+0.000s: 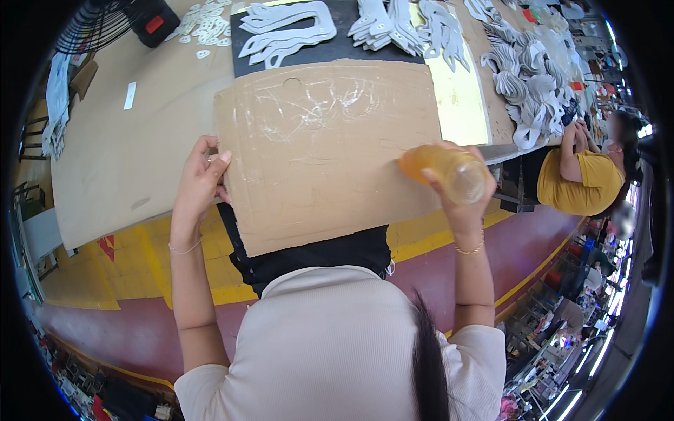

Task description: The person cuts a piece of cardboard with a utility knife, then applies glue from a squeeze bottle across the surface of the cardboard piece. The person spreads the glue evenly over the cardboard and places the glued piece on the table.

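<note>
A brown cardboard sheet [323,175] lies in front of me, its near edge jutting past the table edge. Shiny streaks and smears, like glue, cover its far half. My left hand [205,172] grips the sheet's left edge, thumb on top. In my right hand [467,168] is a clear plastic bottle [449,168] with amber liquid, tipped over so its narrow end points at the right part of the cardboard. I cannot tell whether its tip touches the surface.
Grey-white cut pieces [291,28] lie on a black board [246,63] beyond the cardboard. More piles of pieces [526,84] cover the right side. Small white pieces [207,24] and a fan [105,24] are at far left. A person in yellow [583,175] sits at right.
</note>
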A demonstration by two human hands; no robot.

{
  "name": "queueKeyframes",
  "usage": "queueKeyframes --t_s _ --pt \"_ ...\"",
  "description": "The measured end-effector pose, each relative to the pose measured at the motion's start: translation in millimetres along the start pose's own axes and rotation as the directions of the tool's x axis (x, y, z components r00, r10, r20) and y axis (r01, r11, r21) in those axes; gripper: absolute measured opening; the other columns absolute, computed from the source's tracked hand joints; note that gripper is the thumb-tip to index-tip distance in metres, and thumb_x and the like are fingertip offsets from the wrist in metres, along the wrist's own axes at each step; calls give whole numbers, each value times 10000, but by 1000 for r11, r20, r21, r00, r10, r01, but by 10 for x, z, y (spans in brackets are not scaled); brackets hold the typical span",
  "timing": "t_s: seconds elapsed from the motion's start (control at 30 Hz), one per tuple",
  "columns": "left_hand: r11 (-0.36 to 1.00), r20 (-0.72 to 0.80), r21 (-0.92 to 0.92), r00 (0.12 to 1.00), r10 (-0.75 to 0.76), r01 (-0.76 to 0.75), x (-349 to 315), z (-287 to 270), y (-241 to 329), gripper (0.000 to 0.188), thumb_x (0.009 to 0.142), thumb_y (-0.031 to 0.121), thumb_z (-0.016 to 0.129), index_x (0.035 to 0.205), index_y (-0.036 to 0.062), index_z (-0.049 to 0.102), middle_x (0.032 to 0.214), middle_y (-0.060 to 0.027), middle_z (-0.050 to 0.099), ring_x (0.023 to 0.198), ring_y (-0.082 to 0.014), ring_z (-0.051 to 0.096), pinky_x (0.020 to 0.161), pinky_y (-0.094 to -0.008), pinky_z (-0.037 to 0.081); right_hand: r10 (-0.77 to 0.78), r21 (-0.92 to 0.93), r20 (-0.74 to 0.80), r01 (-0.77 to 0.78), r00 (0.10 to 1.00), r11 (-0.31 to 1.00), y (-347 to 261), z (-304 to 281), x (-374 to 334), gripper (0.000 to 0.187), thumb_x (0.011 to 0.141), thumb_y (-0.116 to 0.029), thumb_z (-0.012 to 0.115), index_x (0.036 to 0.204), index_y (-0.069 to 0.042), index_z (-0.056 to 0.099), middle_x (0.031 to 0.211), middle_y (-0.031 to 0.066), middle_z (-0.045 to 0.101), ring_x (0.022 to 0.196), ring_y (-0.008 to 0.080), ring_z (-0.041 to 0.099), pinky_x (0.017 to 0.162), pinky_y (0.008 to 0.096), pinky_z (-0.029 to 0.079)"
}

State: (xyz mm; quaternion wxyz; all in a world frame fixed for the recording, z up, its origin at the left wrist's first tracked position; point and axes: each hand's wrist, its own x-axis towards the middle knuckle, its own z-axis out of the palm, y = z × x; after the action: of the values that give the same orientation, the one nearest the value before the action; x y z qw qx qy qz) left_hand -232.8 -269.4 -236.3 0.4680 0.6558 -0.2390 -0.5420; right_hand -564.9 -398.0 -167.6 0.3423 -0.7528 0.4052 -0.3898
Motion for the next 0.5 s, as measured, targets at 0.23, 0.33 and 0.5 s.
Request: queueKeyframes --t_s 0.23,0.33,0.5 --pt "999 -31 32 1000 3 -2 4 26 -51 233 956 185 512 1136 53 448 694 -29 600 493 -79 561 382 -203 453 -81 -228 18 82 997 970 93 -307 8 377 655 -183 871 913 12 678 827 69 663 637 172 625 613 253 501" --pt "999 -87 40 996 -2 6 -47 97 -13 202 965 208 504 1111 69 481 698 5 602 521 -45 562 416 -199 466 121 171 -236 -81 964 982 240 -349 24 513 778 -384 773 1047 23 613 990 89 655 870 168 631 790 301 510" --pt "997 -152 -59 986 -64 56 -66 132 -10 250 957 257 524 1111 60 523 709 12 580 551 -31 535 477 -173 437 472 720 -129 -244 872 649 556 -504 -142 651 850 -533 617 1270 -64 450 1234 73 551 1110 194 567 956 356 480"
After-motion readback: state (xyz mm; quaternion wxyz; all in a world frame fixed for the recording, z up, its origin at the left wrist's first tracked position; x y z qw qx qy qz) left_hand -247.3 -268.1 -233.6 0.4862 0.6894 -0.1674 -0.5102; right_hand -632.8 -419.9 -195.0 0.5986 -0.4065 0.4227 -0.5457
